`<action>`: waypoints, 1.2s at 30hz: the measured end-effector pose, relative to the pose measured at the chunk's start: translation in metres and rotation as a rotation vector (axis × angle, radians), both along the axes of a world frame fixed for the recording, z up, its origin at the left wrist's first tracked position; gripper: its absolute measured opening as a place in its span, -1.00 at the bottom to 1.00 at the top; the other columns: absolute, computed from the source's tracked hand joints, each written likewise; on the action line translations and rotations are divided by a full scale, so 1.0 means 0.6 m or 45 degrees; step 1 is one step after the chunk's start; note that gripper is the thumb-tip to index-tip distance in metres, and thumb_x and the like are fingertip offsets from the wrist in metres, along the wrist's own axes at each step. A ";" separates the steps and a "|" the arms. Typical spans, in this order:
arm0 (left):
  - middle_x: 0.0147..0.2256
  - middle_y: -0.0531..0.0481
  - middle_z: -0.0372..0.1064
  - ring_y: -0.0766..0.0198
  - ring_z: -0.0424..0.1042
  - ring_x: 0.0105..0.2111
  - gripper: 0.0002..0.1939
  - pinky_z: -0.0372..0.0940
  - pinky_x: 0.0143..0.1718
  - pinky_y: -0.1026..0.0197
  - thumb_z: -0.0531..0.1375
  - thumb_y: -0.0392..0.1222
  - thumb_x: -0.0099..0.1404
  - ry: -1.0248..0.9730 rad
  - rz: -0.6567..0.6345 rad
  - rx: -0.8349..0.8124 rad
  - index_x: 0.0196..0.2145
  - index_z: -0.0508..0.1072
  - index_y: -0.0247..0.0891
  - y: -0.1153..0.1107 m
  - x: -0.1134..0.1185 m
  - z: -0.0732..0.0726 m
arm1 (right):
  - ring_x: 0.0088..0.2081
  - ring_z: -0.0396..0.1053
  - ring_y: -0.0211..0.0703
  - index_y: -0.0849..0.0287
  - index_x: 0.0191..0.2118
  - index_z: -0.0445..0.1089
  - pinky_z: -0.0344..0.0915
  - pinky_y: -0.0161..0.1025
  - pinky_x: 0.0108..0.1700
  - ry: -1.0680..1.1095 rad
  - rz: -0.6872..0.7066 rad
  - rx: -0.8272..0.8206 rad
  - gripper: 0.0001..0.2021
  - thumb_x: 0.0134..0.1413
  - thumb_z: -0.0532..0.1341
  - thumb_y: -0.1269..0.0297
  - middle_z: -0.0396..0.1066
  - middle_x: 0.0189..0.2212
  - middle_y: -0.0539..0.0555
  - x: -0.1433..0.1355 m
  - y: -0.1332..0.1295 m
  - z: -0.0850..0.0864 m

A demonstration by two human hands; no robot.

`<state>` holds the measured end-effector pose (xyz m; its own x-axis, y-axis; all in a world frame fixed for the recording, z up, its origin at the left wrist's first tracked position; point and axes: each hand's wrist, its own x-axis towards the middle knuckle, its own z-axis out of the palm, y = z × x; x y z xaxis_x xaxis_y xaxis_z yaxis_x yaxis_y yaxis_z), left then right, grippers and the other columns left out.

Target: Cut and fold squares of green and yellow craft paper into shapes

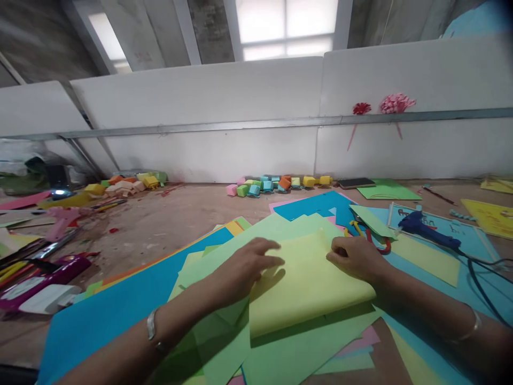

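Paper sheet (308,289), yellow: bent over, not creased

Status. Your yellow sheet lies on light green sheets (288,355) on the worktop (200,206), close in, between 12 and 1 o'clock from your body. Its near side, toward 6 o'clock, forms a rounded bend, so judge the bend as made and the pressing flat as not yet done. No sharp crease is visible, and alignment of the layers cannot be confirmed.

Left hand (250,264). Your grip is partly open, fingers spread, at the sheet's 9 o'clock side. It has hold of nothing that shows; whether the fingertips touch the paper cannot be told.

Right hand (356,258). Your grip is closed, thumb against fingers, at the sheet's 2 o'clock edge, and appears to pinch the paper there.

Surroundings. Red-handled scissors (387,247) lie just past your right hand; a blue glue gun (428,230) rests at 2 o'clock, and paper cubes (267,186) at 12 o'clock, well apart.
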<state>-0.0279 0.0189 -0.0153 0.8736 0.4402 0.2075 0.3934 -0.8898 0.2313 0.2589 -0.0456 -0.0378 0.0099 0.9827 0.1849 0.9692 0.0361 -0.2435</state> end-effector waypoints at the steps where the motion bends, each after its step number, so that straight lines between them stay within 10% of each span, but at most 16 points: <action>1: 0.00 -0.07 0.39 0.16 0.38 -0.04 -0.50 0.31 -0.11 0.21 0.07 -0.60 0.09 0.103 -0.159 -0.071 -0.14 0.52 -0.15 0.003 0.006 0.012 | -0.53 0.23 -0.27 0.18 -0.57 0.27 -0.14 -0.30 -0.50 -0.008 -0.004 0.006 -0.79 0.03 0.15 0.29 0.37 -0.61 -0.01 -0.001 -0.001 0.000; 7: -0.34 -0.05 0.45 0.24 0.45 -0.38 -0.79 0.27 -0.36 0.25 0.11 -0.38 0.28 0.523 -0.077 -0.023 -0.42 0.53 -0.27 -0.019 0.076 0.060 | -0.51 0.24 -0.26 0.18 -0.56 0.33 -0.16 -0.31 -0.49 -0.046 -0.010 0.010 -0.81 0.03 0.16 0.31 0.40 -0.59 0.01 -0.005 -0.002 -0.001; 14: -0.43 -0.12 0.36 0.13 0.37 -0.37 -0.65 0.24 -0.40 0.17 0.06 -0.10 0.37 0.376 0.232 0.304 -0.49 0.44 -0.31 -0.040 0.125 -0.020 | -0.46 0.31 -0.21 0.19 -0.49 0.42 -0.16 -0.29 -0.47 -0.116 -0.025 0.011 -0.82 0.06 0.16 0.30 0.48 -0.51 0.07 -0.010 -0.005 0.007; 20: -0.08 -0.12 0.41 0.22 0.36 -0.11 -0.71 0.29 -0.10 0.19 -0.08 -0.24 0.45 -0.099 -0.334 0.100 -0.07 0.41 -0.24 -0.026 0.113 -0.044 | -0.44 0.32 -0.18 0.17 -0.45 0.46 -0.17 -0.28 -0.47 -0.124 -0.016 -0.009 -0.82 0.07 0.16 0.27 0.50 -0.48 0.09 -0.009 -0.005 0.007; 28: 0.06 -0.21 0.25 0.03 0.26 0.02 -0.46 0.22 0.05 -0.01 -0.11 0.17 0.41 0.086 -0.420 0.059 0.15 0.28 -0.17 -0.034 0.105 -0.028 | -0.49 0.24 -0.23 0.19 -0.45 0.44 -0.20 -0.27 -0.49 -0.104 0.014 -0.034 -0.82 0.09 0.17 0.28 0.45 -0.52 0.06 -0.004 -0.004 0.006; 36: 0.16 -0.20 0.12 -0.02 0.19 0.08 -0.60 0.24 0.01 -0.06 -0.04 -0.08 0.41 0.125 -0.415 0.179 0.16 0.26 -0.08 -0.059 0.105 -0.020 | -0.47 0.25 -0.25 0.20 -0.45 0.42 -0.17 -0.30 -0.47 -0.062 0.030 -0.046 -0.83 0.10 0.20 0.27 0.44 -0.52 0.04 -0.001 -0.002 0.004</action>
<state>0.0350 -0.0164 -0.0271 0.9820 0.1086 0.1546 0.0983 -0.9925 0.0731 0.2584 -0.0468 -0.0353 -0.0214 0.9886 0.1491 0.9789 0.0510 -0.1977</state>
